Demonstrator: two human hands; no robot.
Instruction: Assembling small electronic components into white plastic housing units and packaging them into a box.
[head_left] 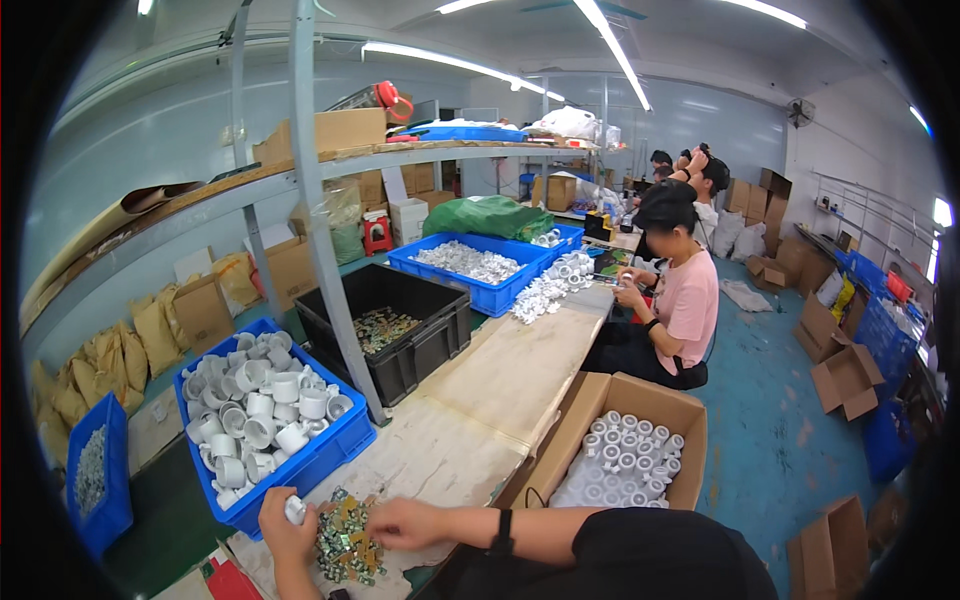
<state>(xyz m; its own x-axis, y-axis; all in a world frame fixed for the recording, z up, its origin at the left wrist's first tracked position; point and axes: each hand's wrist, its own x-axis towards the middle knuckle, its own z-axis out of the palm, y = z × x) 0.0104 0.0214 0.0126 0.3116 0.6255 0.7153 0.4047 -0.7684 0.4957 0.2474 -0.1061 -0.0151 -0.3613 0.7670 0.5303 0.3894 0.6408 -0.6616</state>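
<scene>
In my left hand [284,535] is a small white plastic housing [295,510], gripped between thumb and fingers. My right hand [412,523] reaches in from the right, its curled fingers at the edge of a pile of small green and yellow circuit boards [345,545] on the table. Whether a board is between those fingertips is too small to tell. Just beyond my left hand, a blue crate [345,440] is heaped with white plastic cups [258,405].
A black bin [430,345] of circuit boards stands behind a metal shelf post [325,230]. An open carton [690,400] with white parts sits right of the table [470,400]. Farther along, a person in pink [685,310] works near another blue crate [490,295].
</scene>
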